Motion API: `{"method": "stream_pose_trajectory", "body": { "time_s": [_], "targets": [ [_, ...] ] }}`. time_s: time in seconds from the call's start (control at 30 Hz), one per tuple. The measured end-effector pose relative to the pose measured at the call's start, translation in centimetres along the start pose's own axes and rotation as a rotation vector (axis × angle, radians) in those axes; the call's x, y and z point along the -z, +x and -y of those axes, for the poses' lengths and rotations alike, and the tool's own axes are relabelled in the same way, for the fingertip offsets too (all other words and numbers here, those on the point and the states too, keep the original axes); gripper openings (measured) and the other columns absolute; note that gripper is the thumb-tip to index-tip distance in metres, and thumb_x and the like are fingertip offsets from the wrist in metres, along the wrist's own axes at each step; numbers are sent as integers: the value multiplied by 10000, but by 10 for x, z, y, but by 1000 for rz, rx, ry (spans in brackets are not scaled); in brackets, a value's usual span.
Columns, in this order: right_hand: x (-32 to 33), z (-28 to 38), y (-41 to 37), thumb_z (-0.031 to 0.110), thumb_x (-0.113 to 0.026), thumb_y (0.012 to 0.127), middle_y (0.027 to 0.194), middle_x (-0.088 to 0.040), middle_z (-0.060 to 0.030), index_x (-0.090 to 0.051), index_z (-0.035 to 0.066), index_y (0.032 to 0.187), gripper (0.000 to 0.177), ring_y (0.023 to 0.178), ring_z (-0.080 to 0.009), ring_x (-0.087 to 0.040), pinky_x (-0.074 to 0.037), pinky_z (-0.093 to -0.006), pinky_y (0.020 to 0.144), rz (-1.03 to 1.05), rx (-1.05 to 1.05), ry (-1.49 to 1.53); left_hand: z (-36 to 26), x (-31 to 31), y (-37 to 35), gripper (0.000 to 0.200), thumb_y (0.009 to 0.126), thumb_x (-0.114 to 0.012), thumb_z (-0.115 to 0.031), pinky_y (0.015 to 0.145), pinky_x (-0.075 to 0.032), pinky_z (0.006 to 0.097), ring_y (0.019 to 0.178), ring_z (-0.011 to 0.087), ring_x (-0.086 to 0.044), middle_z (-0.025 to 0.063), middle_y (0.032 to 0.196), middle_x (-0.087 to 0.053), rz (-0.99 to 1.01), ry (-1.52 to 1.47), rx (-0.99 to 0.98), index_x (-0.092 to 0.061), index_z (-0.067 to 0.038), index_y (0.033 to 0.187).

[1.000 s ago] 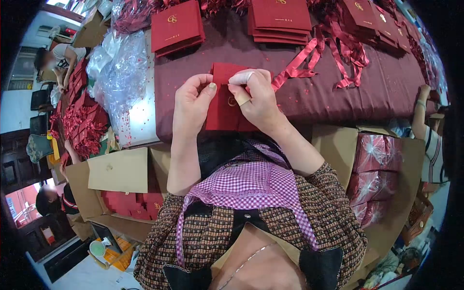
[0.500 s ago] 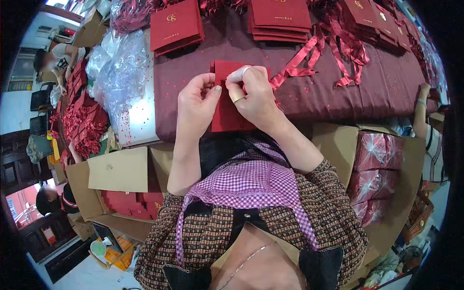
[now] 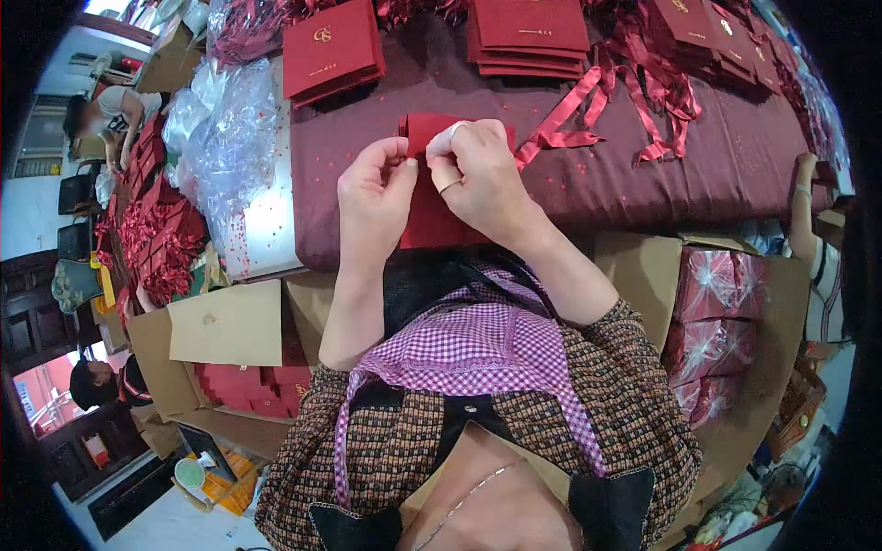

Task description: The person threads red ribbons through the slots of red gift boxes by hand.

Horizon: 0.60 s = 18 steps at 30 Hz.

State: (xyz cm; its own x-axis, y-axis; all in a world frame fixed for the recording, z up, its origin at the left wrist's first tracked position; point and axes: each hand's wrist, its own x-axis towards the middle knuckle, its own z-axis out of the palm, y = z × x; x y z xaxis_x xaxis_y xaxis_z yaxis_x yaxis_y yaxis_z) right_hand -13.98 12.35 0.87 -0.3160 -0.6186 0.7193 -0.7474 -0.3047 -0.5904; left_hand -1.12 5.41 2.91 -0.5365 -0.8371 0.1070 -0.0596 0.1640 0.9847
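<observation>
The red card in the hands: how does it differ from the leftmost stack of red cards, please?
The dark red card is single, the stack of dark red cards several. The card is pinched by the left hand and right hand; the stack lies untouched. Both are red.

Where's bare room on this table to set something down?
Bare cloth: between the ribbons and the near edge, right of the right hand; less between the card stack and the left hand. Both pinch a red card. The far edge is crowded.
</observation>
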Motion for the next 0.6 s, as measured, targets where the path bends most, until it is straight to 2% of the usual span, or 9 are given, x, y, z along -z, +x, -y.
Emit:
{"method": "stream_pose_trajectory", "body": {
  "time_s": [0.17,0.4,0.6],
  "targets": [
    [-1,1,3,13,-623,697,729,-549,-85,-494,64,789,167,731,-271,-560,-372,-393,745,21,108,-145,-6,-4,-2,187,795,-582,65,657,-480,255,701,133,-581,88,806,-608,-8,290,-238,-615,37,977],
    [3,4,7,16,-615,680,710,-545,-102,-477,44,781,173,709,-285,-557,-380,-399,735,104,157,-228,-6,-4,-2,189,771,-572,86,639,-493,286,690,182,-604,121,807,-602,3,305,-299,-607,39,951],
    [6,4,10,19,-579,701,671,-545,-120,-475,39,775,130,658,-316,-554,-384,-403,732,154,-59,57,-7,-5,-4,162,791,-567,86,641,-481,258,707,142,-594,96,791,-591,9,276,-281,-607,42,943]
  ]
}}
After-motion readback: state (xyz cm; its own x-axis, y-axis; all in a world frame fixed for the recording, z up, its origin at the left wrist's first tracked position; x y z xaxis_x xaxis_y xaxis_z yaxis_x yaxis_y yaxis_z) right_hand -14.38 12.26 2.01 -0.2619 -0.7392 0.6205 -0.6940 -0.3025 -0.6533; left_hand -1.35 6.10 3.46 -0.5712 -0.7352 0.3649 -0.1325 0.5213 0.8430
